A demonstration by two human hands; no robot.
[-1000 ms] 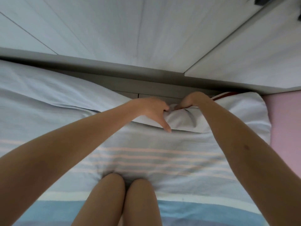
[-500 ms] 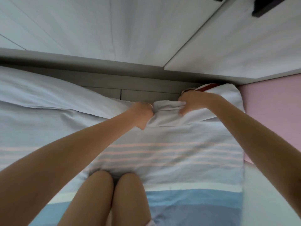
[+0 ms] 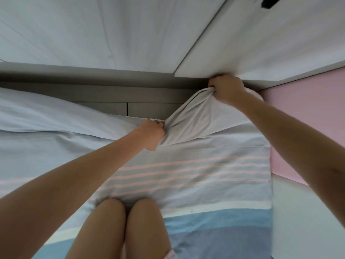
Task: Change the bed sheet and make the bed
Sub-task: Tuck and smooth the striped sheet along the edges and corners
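Left hand (image 3: 154,132) grips white sheet (image 3: 196,118), bunched, near headboard (image 3: 93,94). Right hand (image 3: 226,88) clutches its lifted corner against headboard; sheet stretched between both.

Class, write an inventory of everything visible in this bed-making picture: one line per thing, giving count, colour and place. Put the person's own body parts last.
white cloth: one, white, bunched at the bed's head.
striped sheet: one, grey-blue with pink, white and blue bands, spread over the bed.
white bedding: one, white, left, beside the headboard.
headboard: one, grey, across the bed's head.
wall panels: several, white, above the headboard.
black handle: one, black, top right.
pink surface: one, pink, right of the bed.
ring: one, on the left hand.
left hand: grips the white cloth, centre.
right hand: grips the white cloth, higher right.
knees: two, on the striped sheet.
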